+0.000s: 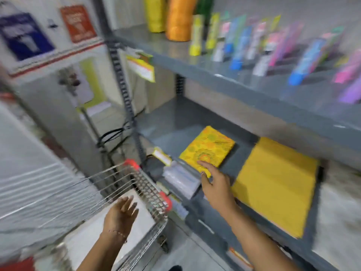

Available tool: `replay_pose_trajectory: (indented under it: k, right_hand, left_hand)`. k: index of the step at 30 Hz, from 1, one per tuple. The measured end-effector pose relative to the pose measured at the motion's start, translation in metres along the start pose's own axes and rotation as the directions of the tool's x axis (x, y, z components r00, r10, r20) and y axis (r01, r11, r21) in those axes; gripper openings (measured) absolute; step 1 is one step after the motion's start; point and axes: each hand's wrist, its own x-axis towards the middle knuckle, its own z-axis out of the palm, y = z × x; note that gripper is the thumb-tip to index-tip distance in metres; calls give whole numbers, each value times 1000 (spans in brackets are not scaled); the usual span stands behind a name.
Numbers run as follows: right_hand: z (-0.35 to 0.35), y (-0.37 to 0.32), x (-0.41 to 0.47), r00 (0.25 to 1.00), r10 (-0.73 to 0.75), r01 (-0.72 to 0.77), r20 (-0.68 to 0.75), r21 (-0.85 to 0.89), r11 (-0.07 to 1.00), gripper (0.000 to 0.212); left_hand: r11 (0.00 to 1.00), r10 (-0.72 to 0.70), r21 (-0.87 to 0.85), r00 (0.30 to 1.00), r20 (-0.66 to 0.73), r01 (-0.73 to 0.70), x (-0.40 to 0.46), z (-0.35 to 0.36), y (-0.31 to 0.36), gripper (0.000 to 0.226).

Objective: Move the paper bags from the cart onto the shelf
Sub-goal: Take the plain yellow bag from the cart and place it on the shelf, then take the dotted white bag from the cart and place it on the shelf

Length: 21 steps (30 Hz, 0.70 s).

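Note:
A yellow patterned paper bag lies flat on the grey middle shelf. To its right lies a stack of plain yellow paper bags. My right hand hovers at the near edge of the patterned bag, fingers apart, holding nothing. My left hand is open over the wire cart, above flat pale sheets or bags inside it. The view is motion-blurred.
The upper shelf carries yellow and orange rolls and rows of colourful packaged items. Clear plastic packs sit at the shelf's front left. A slotted upright post stands left of the shelves, with cables behind it.

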Motion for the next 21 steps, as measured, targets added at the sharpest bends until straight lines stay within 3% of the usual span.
replay_pose_trajectory:
  k: [4, 6, 9, 12, 15, 21]
  right_hand:
    - [113, -26, 20, 934, -37, -4, 355, 114, 994, 31]
    - [180, -34, 23, 840, -65, -1, 539, 121, 993, 33]
    - [272, -43, 23, 636, -56, 63, 769, 20, 998, 36]
    - [344, -38, 26, 463, 43, 157, 885, -129, 979, 40]
    - [411, -21, 34, 347, 149, 255, 926, -246, 935, 46]
    - [496, 27, 56, 231, 314, 530, 921, -389, 753, 52]
  left_hand:
    - [976, -95, -211, 973, -212, 49, -2, -93, 5, 34]
    - [938, -162, -343, 939, -302, 52, 4, -134, 4, 38]
    - [858, -247, -513, 887, -390, 13, 24, -181, 1, 41]
    - [793, -320, -609, 864, -388, 21, 57, -209, -5, 41]
    - [755, -428, -651, 812, -397, 80, 93, -234, -13, 31]
    - [725, -607, -637, 680, -412, 261, 130, -251, -39, 25]
